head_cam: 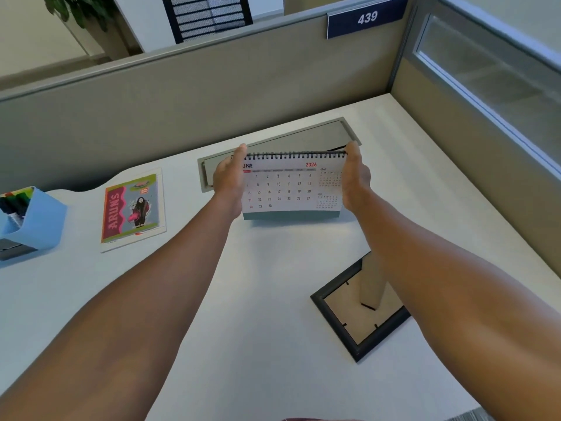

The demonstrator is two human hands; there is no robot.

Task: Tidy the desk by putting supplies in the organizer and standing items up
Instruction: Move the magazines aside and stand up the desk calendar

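- Both hands are on the desk calendar (287,186), which stands upright on the white desk (258,284) with its spiral binding on top and the June 2026 page facing the camera.
- The left hand (227,177) holds the calendar's left edge, thumb up by the top left corner of the binding. The other fingers go behind the page, so I can't tell how they're curled.
- The right hand (355,177) is the same deal on the right edge: thumb at the top right corner, rest of the fingers hidden behind.
- Right behind the calendar there's a grey cable hatch (282,138) set into the desk.
- To the calendar's left a colourful card reading "ARUN'S" (132,208) lies flat, well apart from it.
- Further left past the card, a light blue organizer (39,220) sits at the edge of view with markers (15,199) sticking out of it.
- On the near side of the calendar, towards the right, a black picture frame (358,311) lies face down, stand showing, partly under the right forearm.
- Beyond the hatch, the cubicle wall carries a blue "439" sign (367,18).
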